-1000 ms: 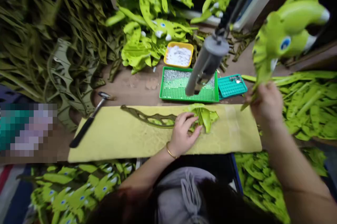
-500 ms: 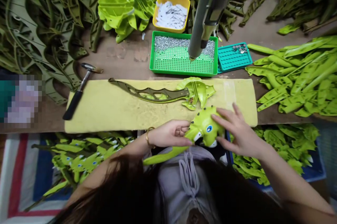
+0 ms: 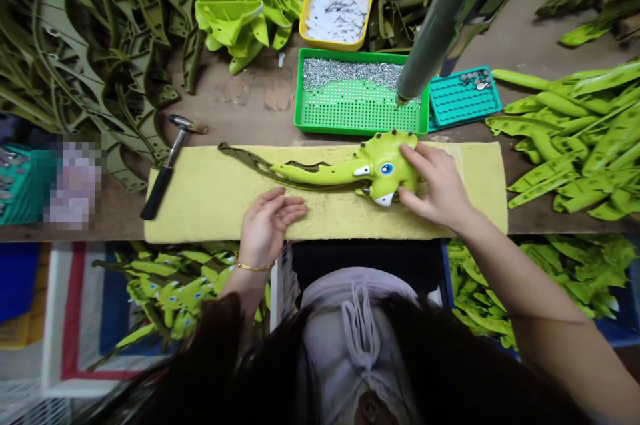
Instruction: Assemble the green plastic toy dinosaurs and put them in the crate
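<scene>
A bright green plastic dinosaur-head toy half (image 3: pixel 385 165), with a blue eye, white horns and a long curved arm to the left, lies over a dark olive frame piece (image 3: pixel 245 157) on the yellow cloth (image 3: pixel 200 212). My right hand (image 3: pixel 437 185) grips the head's right edge between thumb and fingers. Below the long arm, my left hand (image 3: pixel 270 222) is apart from it, palm turned up, fingers loosely bent and holding nothing. The lower half beneath the head is mostly hidden.
A hammer (image 3: pixel 167 168) rests at the cloth's left end. Behind stand a green tray (image 3: pixel 350 122) of screws, a yellow box (image 3: pixel 370 5) of white pieces and a teal tray (image 3: pixel 465 102) of discs. A powered driver (image 3: pixel 440 38) hangs above. Green strips (image 3: pixel 575 138) lie right.
The dinosaur-head half has moved from near my lap up onto the frame piece on the cloth. My left hand has let go of it and moved left; my right still holds it.
</scene>
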### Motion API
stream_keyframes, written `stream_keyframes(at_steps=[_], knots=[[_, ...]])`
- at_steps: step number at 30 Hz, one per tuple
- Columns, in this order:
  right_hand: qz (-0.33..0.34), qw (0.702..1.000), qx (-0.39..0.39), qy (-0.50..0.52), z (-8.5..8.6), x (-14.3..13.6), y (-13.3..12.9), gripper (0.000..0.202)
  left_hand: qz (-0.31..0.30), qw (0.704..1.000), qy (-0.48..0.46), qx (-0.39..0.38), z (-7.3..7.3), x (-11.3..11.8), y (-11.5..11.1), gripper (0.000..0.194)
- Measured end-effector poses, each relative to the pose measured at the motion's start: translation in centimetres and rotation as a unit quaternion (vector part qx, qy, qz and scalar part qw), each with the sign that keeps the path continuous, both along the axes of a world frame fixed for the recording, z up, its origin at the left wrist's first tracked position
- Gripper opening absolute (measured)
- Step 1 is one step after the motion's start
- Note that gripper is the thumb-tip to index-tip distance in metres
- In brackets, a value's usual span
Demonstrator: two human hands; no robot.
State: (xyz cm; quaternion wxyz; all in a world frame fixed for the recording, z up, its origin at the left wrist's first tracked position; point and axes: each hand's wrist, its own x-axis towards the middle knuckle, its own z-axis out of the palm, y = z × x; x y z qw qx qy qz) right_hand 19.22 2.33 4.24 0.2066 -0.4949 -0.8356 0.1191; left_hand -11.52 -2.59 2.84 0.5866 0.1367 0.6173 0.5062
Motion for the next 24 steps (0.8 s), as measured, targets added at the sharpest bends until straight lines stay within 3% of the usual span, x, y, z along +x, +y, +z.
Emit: stream_keyframes(at_steps=[5,24], knots=[[0.015,1.0,-0.006,-0.024,-1.2,-0.9,0.6,0.066,-0.003,1.0,-0.007,0.0,-0.1,0.3,0.0,0.026],[0.035,0.999,-0.018,-0.036,-1.8,-1.3,0.7,0.066,-0.002,1.0,-0.009,-0.01,0.3,0.3,0.2,0.029]])
